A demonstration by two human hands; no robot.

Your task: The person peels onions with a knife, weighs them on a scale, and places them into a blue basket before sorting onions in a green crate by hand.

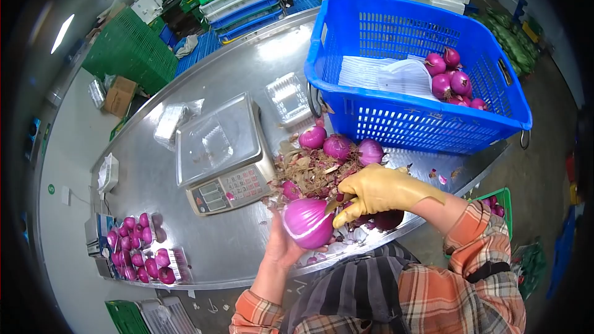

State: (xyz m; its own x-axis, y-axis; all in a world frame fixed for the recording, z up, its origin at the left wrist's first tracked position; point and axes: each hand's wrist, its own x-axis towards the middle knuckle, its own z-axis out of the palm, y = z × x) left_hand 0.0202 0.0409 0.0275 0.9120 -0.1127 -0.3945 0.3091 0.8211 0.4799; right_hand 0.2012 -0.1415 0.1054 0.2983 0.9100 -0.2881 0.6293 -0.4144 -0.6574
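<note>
"What does the left hand [281,244] have?"

"A big purple onion [307,224], cupped in its curved fingers, low over the near part of the steel table [145,192]."

"And the right?"

"The right hand [375,193], yellow-gloved, is closed round a small blade [338,203] at the onion's edge."

"What's around them?"

"Loose skins and roots [314,170] just beyond, the scale [218,139] to the left, and the blue crate [427,125] holding more onions [459,81]"
</note>
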